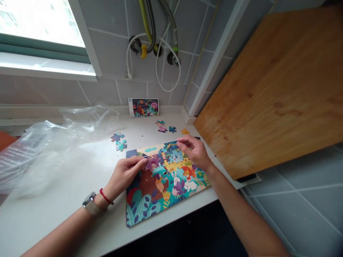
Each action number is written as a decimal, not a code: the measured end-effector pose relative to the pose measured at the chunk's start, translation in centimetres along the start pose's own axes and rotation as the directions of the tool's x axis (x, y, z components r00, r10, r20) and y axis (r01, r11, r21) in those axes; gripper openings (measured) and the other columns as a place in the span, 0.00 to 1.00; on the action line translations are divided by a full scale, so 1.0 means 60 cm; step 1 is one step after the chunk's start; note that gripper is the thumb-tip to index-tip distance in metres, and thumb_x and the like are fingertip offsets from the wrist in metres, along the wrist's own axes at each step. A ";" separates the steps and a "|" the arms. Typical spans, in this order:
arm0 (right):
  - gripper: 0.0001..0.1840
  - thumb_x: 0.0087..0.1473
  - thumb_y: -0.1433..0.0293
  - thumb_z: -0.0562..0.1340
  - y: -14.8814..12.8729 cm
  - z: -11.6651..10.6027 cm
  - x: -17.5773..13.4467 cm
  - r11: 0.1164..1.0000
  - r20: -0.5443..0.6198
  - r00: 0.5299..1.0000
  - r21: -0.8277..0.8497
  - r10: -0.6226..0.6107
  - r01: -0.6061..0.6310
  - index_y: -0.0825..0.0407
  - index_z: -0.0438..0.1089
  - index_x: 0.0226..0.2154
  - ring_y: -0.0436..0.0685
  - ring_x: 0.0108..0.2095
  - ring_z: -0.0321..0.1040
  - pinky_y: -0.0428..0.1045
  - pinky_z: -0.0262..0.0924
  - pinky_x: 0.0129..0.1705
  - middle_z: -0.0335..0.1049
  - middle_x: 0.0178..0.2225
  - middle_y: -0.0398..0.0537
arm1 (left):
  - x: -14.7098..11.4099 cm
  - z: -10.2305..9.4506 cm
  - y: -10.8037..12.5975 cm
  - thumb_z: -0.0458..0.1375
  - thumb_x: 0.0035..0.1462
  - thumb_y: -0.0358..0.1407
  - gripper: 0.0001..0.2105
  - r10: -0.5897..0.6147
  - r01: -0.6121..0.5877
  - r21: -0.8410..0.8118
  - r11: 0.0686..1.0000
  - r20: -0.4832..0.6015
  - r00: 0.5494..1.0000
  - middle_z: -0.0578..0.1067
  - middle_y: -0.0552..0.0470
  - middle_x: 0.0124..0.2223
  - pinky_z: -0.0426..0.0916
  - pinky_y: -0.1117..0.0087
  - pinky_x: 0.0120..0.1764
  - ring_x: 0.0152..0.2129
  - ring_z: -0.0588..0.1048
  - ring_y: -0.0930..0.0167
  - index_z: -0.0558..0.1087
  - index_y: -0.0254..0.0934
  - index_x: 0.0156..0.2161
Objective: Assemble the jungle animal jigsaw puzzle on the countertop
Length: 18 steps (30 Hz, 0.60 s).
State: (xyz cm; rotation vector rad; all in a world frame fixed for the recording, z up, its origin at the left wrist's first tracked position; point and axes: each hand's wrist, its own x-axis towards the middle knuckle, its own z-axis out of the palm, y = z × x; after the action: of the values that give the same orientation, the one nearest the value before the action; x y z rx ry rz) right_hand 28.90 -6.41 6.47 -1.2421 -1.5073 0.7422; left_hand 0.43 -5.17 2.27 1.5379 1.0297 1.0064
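A colourful jigsaw puzzle (174,185) with animals and plants lies on the white counter, mostly filled in. My left hand (128,173) reaches over its left upper part, thumb and forefinger closed on the edge of a purple puzzle piece (152,162). Over the upper right part of the puzzle is my right hand (195,151), its fingertips pinched together close to a dark blue section. Whatever sits between those fingertips is too small to make out. Loose puzzle pieces (119,141) lie left of the puzzle, and others, including an orange piece (184,131), lie behind it.
A picture card (144,107) leans against the tiled wall. Crumpled clear plastic (53,142) covers the counter's left side. At the right stands a large wooden board (278,92). Hoses and a white cable (179,73) hang on the wall above.
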 end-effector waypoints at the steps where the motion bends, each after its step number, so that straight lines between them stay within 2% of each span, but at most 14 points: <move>1: 0.14 0.57 0.59 0.70 -0.002 0.005 -0.005 1.000 0.133 0.991 -0.003 0.027 -0.027 0.46 0.80 0.44 0.57 0.39 0.75 0.52 0.69 0.42 0.79 0.40 0.49 | -0.002 0.003 0.001 0.67 0.55 0.52 0.18 0.010 -0.010 0.009 1.000 0.009 1.000 0.74 0.51 0.23 0.64 0.73 0.23 0.20 0.67 0.70 0.83 0.39 0.25; 3: 0.21 0.56 0.60 0.72 0.000 0.017 -0.013 0.996 0.345 0.935 0.013 0.081 -0.092 0.44 0.78 0.52 0.57 0.40 0.77 0.52 0.70 0.41 0.80 0.42 0.49 | -0.006 0.009 0.002 0.66 0.57 0.50 0.18 0.012 -0.012 0.008 1.000 0.026 1.000 0.76 0.50 0.24 0.66 0.72 0.25 0.22 0.69 0.69 0.82 0.39 0.25; 4: 0.23 0.56 0.60 0.72 0.003 0.023 -0.016 0.992 0.416 0.904 0.031 0.100 -0.124 0.44 0.77 0.54 0.57 0.40 0.77 0.51 0.71 0.41 0.81 0.42 0.48 | -0.008 0.012 0.002 0.66 0.57 0.50 0.17 0.007 -0.007 0.000 1.000 0.038 0.999 0.76 0.50 0.25 0.67 0.72 0.26 0.23 0.69 0.68 0.82 0.39 0.26; 6: 0.24 0.56 0.61 0.72 0.012 0.034 -0.016 0.984 0.484 0.868 0.063 0.114 -0.164 0.43 0.76 0.55 0.56 0.39 0.78 0.51 0.71 0.41 0.81 0.40 0.47 | -0.011 0.018 -0.001 0.66 0.58 0.48 0.17 0.001 0.000 -0.007 1.000 0.063 0.998 0.76 0.50 0.25 0.67 0.71 0.26 0.23 0.69 0.68 0.81 0.39 0.25; 11: 0.15 0.55 0.59 0.73 0.042 0.043 -0.003 0.968 0.530 0.838 0.112 0.132 -0.223 0.43 0.82 0.45 0.57 0.36 0.77 0.53 0.71 0.40 0.81 0.36 0.47 | -0.016 0.027 -0.013 0.61 0.63 0.46 0.15 0.038 -0.050 0.103 0.993 0.118 0.992 0.76 0.50 0.26 0.69 0.71 0.27 0.24 0.71 0.68 0.81 0.40 0.29; 15: 0.11 0.54 0.59 0.73 0.058 0.034 0.003 0.964 0.485 0.865 0.142 0.129 -0.223 0.44 0.83 0.40 0.58 0.37 0.77 0.53 0.71 0.40 0.82 0.38 0.49 | -0.015 0.030 -0.015 0.60 0.66 0.43 0.12 0.083 -0.106 0.151 0.983 0.150 0.985 0.79 0.50 0.30 0.72 0.70 0.30 0.26 0.76 0.68 0.81 0.42 0.33; 18: 0.10 0.55 0.60 0.72 0.064 0.021 0.003 0.963 0.440 0.889 0.160 0.127 -0.217 0.44 0.82 0.40 0.56 0.35 0.75 0.52 0.70 0.38 0.81 0.37 0.48 | -0.012 0.031 -0.011 0.63 0.63 0.39 0.06 0.117 -0.144 0.185 0.972 0.149 0.982 0.82 0.49 0.33 0.75 0.69 0.32 0.28 0.79 0.66 0.83 0.45 0.39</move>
State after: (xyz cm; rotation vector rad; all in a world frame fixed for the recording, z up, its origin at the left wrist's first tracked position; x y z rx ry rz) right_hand 29.00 -4.98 2.72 -1.1093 -1.6260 1.3260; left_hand 1.88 -6.26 1.25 1.8297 0.9627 0.8955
